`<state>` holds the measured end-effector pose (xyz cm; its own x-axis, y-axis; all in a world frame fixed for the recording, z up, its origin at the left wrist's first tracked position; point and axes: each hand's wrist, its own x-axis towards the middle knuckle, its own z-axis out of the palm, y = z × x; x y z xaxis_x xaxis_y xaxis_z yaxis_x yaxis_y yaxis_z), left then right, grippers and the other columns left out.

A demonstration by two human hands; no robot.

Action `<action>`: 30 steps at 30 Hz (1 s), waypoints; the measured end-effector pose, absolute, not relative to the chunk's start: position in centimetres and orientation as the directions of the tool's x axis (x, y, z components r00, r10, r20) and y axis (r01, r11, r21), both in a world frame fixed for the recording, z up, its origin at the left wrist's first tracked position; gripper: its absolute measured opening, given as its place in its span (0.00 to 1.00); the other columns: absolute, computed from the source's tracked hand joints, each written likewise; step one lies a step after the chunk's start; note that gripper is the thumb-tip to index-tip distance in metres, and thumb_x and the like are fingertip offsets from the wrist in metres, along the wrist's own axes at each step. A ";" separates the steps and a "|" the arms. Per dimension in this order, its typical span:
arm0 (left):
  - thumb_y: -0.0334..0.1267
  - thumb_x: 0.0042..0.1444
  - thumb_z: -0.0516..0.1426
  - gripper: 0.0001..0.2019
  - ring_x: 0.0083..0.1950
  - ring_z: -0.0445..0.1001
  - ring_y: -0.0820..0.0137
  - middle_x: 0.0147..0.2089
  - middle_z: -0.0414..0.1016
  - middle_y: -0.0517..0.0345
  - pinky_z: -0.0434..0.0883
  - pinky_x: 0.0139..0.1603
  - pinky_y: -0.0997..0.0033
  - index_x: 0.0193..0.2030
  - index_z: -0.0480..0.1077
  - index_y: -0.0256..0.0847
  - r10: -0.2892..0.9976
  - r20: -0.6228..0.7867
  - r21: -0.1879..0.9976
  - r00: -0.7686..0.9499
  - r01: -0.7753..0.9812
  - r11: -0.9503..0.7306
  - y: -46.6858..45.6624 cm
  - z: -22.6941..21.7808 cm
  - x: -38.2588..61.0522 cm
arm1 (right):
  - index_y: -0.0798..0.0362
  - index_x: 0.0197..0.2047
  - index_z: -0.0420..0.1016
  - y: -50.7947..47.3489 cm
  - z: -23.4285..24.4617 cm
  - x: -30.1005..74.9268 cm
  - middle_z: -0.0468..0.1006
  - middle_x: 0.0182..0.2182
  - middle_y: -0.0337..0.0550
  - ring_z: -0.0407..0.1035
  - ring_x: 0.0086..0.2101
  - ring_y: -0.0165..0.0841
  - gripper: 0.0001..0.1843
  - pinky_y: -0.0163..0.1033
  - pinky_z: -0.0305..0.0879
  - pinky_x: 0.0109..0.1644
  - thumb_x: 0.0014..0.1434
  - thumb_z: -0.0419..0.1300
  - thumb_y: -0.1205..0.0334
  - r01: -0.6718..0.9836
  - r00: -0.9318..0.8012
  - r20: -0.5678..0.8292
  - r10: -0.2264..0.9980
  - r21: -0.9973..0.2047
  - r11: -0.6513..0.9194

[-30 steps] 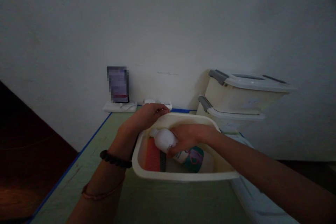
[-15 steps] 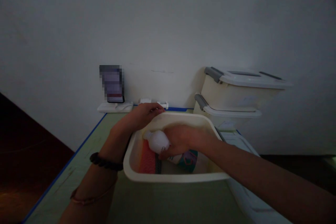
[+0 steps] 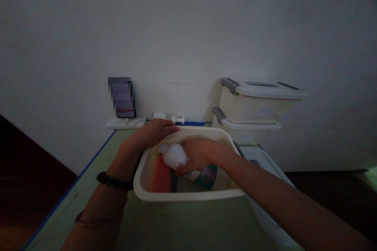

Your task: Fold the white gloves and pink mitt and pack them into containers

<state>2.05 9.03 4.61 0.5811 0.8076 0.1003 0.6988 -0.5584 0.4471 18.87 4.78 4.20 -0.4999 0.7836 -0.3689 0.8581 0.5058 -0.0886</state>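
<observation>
An open cream plastic storage box (image 3: 188, 196) stands on the green tabletop. My left hand (image 3: 157, 131) is closed over its far left rim, fingers together. Inside the box, my right hand (image 3: 200, 153) is wrapped round a white plastic bottle (image 3: 174, 156) with a teal and pink label. The bottle lies on its side, its narrow neck pointing to the far left; my fingers hide its middle. Along the box's left side lies a red-orange textured piece (image 3: 161, 178) with a dark patterned strip beside it; I cannot tell its kind.
At the right back, two lidded boxes (image 3: 259, 104) with grey latches are stacked against the wall. A pale lid (image 3: 265, 204) lies right of the open box. Behind stand a phone (image 3: 125, 98) on a white power strip (image 3: 125, 123) and a white pump bottle (image 3: 163, 117) lying down.
The view has shifted a little, so everything sits slightly further left. My right hand stays on the bottle in the box and my left hand stays on the rim.
</observation>
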 end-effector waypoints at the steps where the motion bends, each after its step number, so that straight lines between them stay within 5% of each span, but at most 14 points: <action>1: 0.48 0.58 0.45 0.20 0.40 0.73 0.64 0.39 0.77 0.53 0.64 0.39 0.72 0.39 0.73 0.38 0.809 0.098 0.446 0.580 0.701 -0.557 9.0 4.7 2.0 | 0.54 0.43 0.75 4.6 4.3 18.9 0.79 0.38 0.49 0.73 0.35 0.42 0.35 0.38 0.64 0.32 0.40 0.56 0.34 0.847 -0.519 -0.349 0.780 -0.088 0.524; 6: 0.47 0.58 0.45 0.20 0.39 0.73 0.64 0.39 0.77 0.51 0.64 0.38 0.71 0.38 0.72 0.37 0.816 0.087 0.420 0.572 0.721 -0.551 8.7 4.8 2.1 | 0.60 0.42 0.74 3.8 4.9 19.0 0.78 0.35 0.56 0.73 0.34 0.46 0.36 0.41 0.65 0.32 0.45 0.52 0.35 0.820 -0.561 -0.219 0.798 -0.011 0.573; 11: 0.48 0.58 0.45 0.20 0.39 0.73 0.64 0.38 0.77 0.52 0.64 0.37 0.71 0.37 0.73 0.37 0.816 0.096 0.434 0.570 0.714 -0.550 8.7 4.8 2.1 | 0.56 0.43 0.74 3.4 5.2 18.4 0.78 0.37 0.53 0.73 0.34 0.44 0.35 0.38 0.65 0.30 0.37 0.60 0.37 0.817 -0.557 -0.355 0.751 -0.074 0.571; 17: 0.47 0.58 0.46 0.19 0.38 0.73 0.66 0.38 0.77 0.54 0.64 0.37 0.72 0.38 0.73 0.38 0.813 0.103 0.448 0.573 0.703 -0.552 8.7 4.7 2.0 | 0.56 0.42 0.74 3.8 4.7 18.5 0.79 0.35 0.52 0.74 0.33 0.43 0.31 0.37 0.63 0.27 0.37 0.61 0.43 0.829 -0.543 -0.313 0.779 -0.053 0.557; 22: 0.47 0.57 0.46 0.19 0.38 0.73 0.65 0.38 0.77 0.53 0.64 0.38 0.72 0.38 0.73 0.38 0.818 0.101 0.452 0.566 0.706 -0.545 8.8 4.6 2.1 | 0.57 0.42 0.74 3.9 4.6 18.6 0.79 0.36 0.54 0.73 0.34 0.45 0.36 0.39 0.64 0.29 0.36 0.60 0.38 0.829 -0.542 -0.314 0.780 -0.044 0.558; 25: 0.47 0.57 0.46 0.19 0.37 0.72 0.65 0.37 0.77 0.52 0.64 0.37 0.72 0.38 0.73 0.37 0.821 0.085 0.445 0.564 0.716 -0.538 8.7 4.6 2.2 | 0.57 0.42 0.75 3.9 4.7 18.8 0.78 0.36 0.55 0.73 0.34 0.46 0.38 0.40 0.64 0.30 0.40 0.54 0.33 0.833 -0.539 -0.315 0.781 -0.063 0.550; 30: 0.47 0.58 0.47 0.19 0.34 0.71 0.67 0.34 0.76 0.54 0.63 0.34 0.73 0.36 0.73 0.37 0.812 0.079 0.493 0.578 0.685 -0.536 8.9 4.5 1.9 | 0.57 0.40 0.76 4.2 4.7 19.1 0.79 0.34 0.52 0.74 0.32 0.43 0.31 0.39 0.64 0.30 0.49 0.51 0.39 0.848 -0.516 -0.389 0.763 -0.111 0.517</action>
